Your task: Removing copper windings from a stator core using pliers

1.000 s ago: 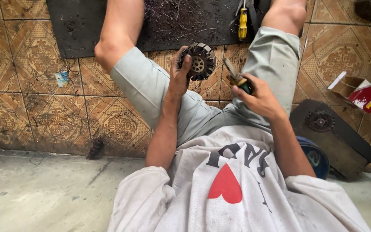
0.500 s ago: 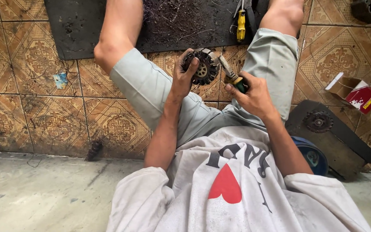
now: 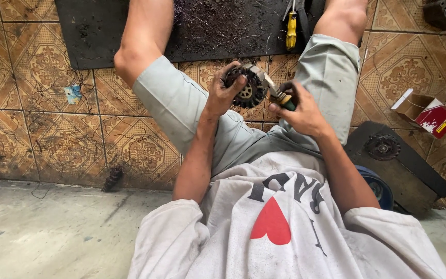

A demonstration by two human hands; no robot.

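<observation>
Gripping a round, dark toothed wheel [image 3: 247, 88] above my lap, my left hand [image 3: 222, 95] has its fingers clamped around the rim. Just to its right, my right hand [image 3: 299, 111] is closed tight on a screwdriver [image 3: 277, 93], whose tip touches the wheel's edge.

We count two hands: our left hand [image 3: 222, 95] and our right hand [image 3: 299, 109]. Between them is one round toothed metal part [image 3: 247, 89] and one green-handled tool [image 3: 277, 93]. On the floor lie one dark rubber mat [image 3: 89, 31], one yellow-handled tool [image 3: 291, 30], one red and white open box [image 3: 427, 112], one dark slab [image 3: 414, 173] carrying one gear [image 3: 382, 146], and one blue round thing [image 3: 375, 186].
</observation>
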